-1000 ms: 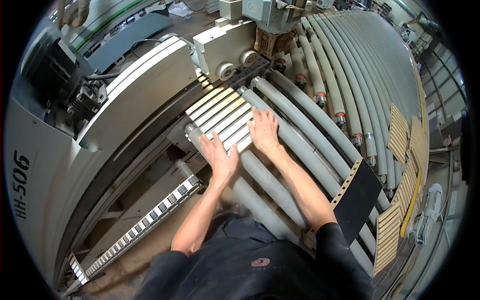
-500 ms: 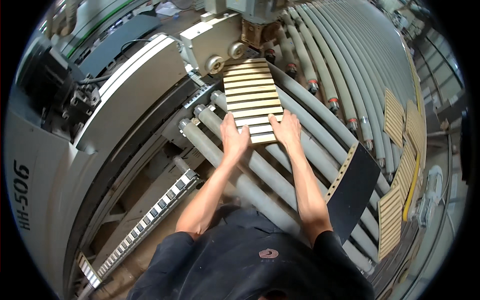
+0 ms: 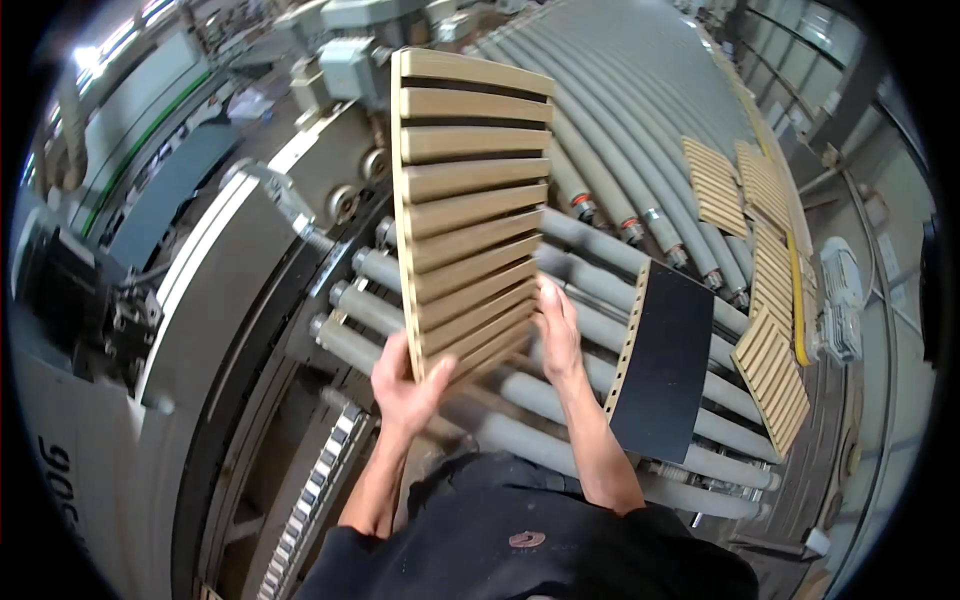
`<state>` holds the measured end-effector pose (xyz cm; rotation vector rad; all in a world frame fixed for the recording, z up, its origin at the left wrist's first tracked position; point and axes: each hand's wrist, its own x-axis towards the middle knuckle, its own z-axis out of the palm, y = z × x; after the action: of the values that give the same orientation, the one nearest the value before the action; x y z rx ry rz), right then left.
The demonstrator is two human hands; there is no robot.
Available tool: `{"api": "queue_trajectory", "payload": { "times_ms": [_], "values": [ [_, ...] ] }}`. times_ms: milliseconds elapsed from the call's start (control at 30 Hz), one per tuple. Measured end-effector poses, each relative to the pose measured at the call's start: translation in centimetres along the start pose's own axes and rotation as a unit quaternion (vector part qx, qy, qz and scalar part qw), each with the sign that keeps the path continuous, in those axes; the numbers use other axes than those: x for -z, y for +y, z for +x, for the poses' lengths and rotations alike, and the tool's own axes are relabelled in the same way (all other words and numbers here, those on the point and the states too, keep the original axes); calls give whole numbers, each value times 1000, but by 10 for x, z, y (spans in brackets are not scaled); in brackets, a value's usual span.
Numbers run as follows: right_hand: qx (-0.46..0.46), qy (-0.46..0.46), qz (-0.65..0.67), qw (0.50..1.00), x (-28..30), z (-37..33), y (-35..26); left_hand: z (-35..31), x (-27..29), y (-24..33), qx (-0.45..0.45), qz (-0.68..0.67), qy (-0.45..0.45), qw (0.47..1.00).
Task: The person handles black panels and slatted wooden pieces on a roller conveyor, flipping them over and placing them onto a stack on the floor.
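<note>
A grooved, light-brown panel (image 3: 475, 190) with dark slots across it is held up and tilted above the rollers. My left hand (image 3: 408, 385) grips its lower left corner, thumb over the front face. On the lower right edge, my right hand (image 3: 557, 325) is closed with its thumb in view; its other fingers are partly hidden. To the right of my right hand a flat black panel (image 3: 662, 365) with a light, notched edge lies on the rollers.
Grey conveyor rollers (image 3: 515, 400) run below, with more rollers (image 3: 640, 110) beyond. Several grooved boards (image 3: 772, 380) lie along the right side by a yellow bar (image 3: 800, 300). A large machine housing (image 3: 240, 250) and a toothed chain track (image 3: 310, 500) stand at the left.
The grooved panel has been lifted off the rollers and tilted up toward me, both hands still on its near end. The view has shifted, so the machine appears farther left.
</note>
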<state>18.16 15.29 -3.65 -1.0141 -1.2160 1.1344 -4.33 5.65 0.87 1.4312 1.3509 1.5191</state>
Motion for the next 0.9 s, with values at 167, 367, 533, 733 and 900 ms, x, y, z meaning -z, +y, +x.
{"api": "queue_trajectory", "payload": {
  "times_ms": [167, 367, 533, 733, 900],
  "values": [
    [-117, -37, 346, 930, -5, 34, -8, -18, -20, 21, -359, 232, -41, 903],
    [-146, -65, 330, 930, 29, 1, 2, -43, -45, 13, -430, 304, -54, 848],
    [-69, -61, 236, 967, 80, -5, -10, -51, -70, 69, -368, 213, -91, 901],
    [104, 156, -126, 974, 194, -71, -93, -56, -134, 95, -115, 35, -118, 986],
    [10, 203, -336, 920, 278, -123, -82, -81, -219, 53, 67, -64, -198, 976]
  ]
}}
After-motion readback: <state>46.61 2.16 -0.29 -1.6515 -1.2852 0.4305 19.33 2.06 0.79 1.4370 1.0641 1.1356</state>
